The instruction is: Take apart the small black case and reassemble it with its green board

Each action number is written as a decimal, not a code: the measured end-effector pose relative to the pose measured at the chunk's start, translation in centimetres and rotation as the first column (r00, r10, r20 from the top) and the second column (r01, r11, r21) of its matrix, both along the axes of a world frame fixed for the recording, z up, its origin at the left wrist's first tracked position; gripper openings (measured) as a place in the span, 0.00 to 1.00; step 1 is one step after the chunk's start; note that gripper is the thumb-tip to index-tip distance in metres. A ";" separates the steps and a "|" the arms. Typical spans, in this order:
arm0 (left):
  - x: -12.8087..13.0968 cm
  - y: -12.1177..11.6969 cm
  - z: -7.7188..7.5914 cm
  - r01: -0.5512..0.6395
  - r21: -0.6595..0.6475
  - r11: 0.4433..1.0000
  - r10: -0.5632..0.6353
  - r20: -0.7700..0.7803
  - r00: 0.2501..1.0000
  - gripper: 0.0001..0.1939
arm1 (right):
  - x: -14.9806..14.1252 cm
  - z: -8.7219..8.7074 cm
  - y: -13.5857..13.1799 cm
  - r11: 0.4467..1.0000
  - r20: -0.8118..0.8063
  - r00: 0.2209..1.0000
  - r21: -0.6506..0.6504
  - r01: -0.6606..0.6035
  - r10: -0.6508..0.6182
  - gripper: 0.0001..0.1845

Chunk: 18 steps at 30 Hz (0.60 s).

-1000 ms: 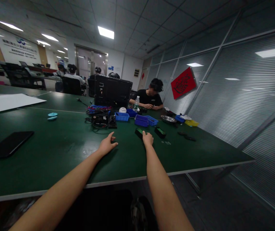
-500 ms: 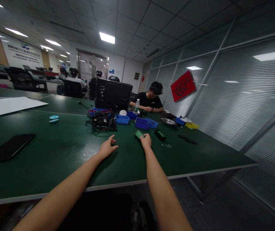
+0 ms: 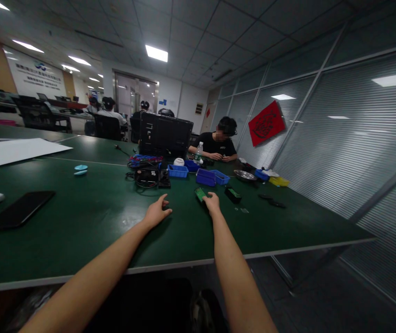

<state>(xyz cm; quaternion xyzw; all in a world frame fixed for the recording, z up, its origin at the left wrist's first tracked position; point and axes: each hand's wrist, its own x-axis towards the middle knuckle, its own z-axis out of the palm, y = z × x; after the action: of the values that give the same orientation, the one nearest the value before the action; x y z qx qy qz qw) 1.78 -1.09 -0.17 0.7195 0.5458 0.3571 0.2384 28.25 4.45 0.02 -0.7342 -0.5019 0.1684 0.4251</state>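
Between the thumb and fingers of my right hand [image 3: 212,203] is a green circuit board [image 3: 200,194], gripped by its near end just above the table. My left hand [image 3: 157,212] hovers over the table to the left of it, thumb and fingers apart, holding nothing. To the right of my right hand stands a black box [image 3: 232,194] with green on its upper face. A small ring [image 3: 236,209] and a clear flat piece [image 3: 244,211] lie nearer to me. Two flat black parts [image 3: 275,203] rest farther right.
Blue bins [image 3: 177,171], a black power adapter [image 3: 145,176] with cables and a dark monitor [image 3: 165,135] stand ahead. A metal dish [image 3: 244,175] is back right. At left lie a black phone-like slab [image 3: 19,210] and white sheets [image 3: 14,151]. A co-worker [image 3: 215,145] sits opposite.
The circuit board has turned slightly in my right hand and sits a little lower. My left hand keeps its open pose. The whole view has shifted slightly.
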 end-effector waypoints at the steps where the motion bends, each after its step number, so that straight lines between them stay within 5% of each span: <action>1: 0.0 0.0 0.0 0.001 -0.001 1.000 -0.001 0.003 1.000 0.35 | -0.1 0.0 0.0 1.000 0.011 1.000 0.013 -0.007 0.007 0.28; 9: 0.1 0.2 -0.2 -0.002 -0.013 1.000 0.002 -0.005 1.000 0.35 | -1.5 0.8 -1.8 0.994 0.373 0.922 0.007 0.112 -0.107 0.28; 14: 0.0 0.5 -0.6 0.005 -0.013 1.000 -0.005 -0.001 1.000 0.35 | -1.8 1.6 -2.4 0.982 0.358 0.928 -0.112 0.155 -0.105 0.34; 18: 0.0 0.6 -0.8 0.004 0.024 1.000 -0.004 -0.006 1.000 0.35 | -1.8 2.1 -2.5 0.968 0.345 0.936 -0.206 0.144 -0.065 0.24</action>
<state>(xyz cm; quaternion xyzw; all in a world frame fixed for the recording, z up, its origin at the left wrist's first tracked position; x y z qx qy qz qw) 1.76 -0.48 -0.97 0.7245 0.5408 0.3608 0.2290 26.45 1.99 2.13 -0.8218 -0.5041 0.0747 0.2547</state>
